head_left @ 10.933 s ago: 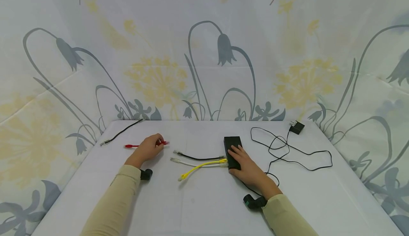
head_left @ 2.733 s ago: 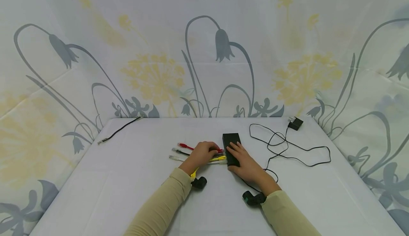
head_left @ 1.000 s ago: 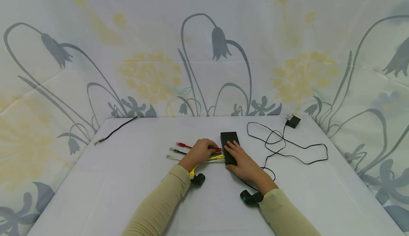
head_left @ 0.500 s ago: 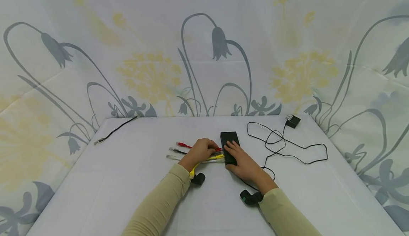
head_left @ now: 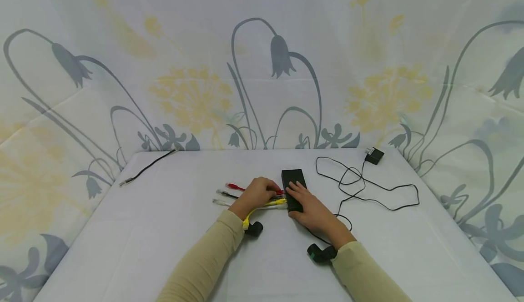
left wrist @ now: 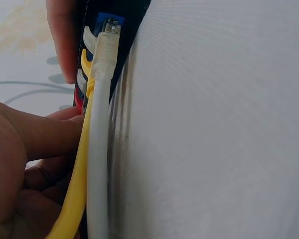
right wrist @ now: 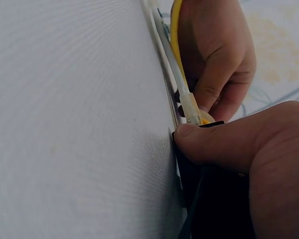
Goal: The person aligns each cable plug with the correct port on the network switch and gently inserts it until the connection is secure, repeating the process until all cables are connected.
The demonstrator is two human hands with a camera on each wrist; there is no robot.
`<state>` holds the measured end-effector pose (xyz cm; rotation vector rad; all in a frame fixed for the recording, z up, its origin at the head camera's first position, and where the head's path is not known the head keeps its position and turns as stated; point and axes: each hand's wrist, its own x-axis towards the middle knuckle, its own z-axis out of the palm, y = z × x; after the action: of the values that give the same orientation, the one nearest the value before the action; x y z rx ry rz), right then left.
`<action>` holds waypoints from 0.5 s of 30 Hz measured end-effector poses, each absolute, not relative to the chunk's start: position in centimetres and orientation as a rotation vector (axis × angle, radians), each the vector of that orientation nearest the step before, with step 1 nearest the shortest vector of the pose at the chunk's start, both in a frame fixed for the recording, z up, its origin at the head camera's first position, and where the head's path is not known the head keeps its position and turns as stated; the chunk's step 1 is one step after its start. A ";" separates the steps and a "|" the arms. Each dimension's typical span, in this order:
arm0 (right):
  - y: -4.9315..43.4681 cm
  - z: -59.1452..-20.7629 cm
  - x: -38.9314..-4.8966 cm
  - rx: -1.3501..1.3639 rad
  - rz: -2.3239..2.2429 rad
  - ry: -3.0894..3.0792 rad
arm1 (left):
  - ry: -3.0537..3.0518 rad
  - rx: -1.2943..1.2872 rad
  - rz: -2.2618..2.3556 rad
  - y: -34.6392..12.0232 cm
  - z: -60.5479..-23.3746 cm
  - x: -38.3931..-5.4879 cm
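Note:
A black network switch [head_left: 291, 175] lies on the white table, with several short Ethernet cables at its left side. My left hand [head_left: 254, 193] pinches the plug end of the red Ethernet cable [head_left: 234, 186] right at the ports. Its fingers partly hide that end. In the left wrist view, the white cable's plug [left wrist: 106, 55] sits at a blue port, with the yellow cable [left wrist: 75, 184] beside it. A black cable [head_left: 226, 194] runs under my left hand. My right hand [head_left: 314, 210] rests on the switch, fingers stretched over its top and thumb [right wrist: 199, 142] against its near corner.
Another short black cable [head_left: 147, 167] lies at the table's back left. At the back right is a power adapter [head_left: 374, 156], its thin black cord [head_left: 393, 188] looped over the table and running toward the switch beneath my right wrist. A flowered curtain [head_left: 262, 88] hangs behind.
My left hand has brought the red cable from the left to the switch, alongside the other cables. Over the last second both hands stay nearly still. The right hand has stayed on the switch.

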<state>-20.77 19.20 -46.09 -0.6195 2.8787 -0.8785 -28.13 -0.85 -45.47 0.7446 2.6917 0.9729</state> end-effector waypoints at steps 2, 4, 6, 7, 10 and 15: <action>19.1 -46.1 -20.8 -0.622 -0.878 2.881 | 2.694 0.738 0.967 -0.9 -45.4 -28.1; 19.1 -46.1 -20.8 -0.617 -0.885 2.880 | 2.693 0.731 0.967 -0.9 -45.3 -28.0; 19.1 -46.0 -20.8 -0.617 -0.890 2.878 | 2.691 0.719 0.968 -0.9 -45.2 -27.9; 19.1 -46.0 -20.9 -0.621 -0.891 2.879 | 2.687 0.711 0.970 -0.9 -45.2 -27.9; 19.2 -46.0 -20.9 -0.611 -0.883 2.877 | 2.678 0.700 0.973 -0.9 -45.1 -27.7; 19.4 -46.2 -21.0 -0.597 -0.879 2.872 | 2.677 0.713 0.970 -0.8 -45.2 -27.4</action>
<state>-21.00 19.38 -46.15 -0.5972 2.8716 -0.8795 -27.43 -0.80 -45.16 0.7126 2.6767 0.9702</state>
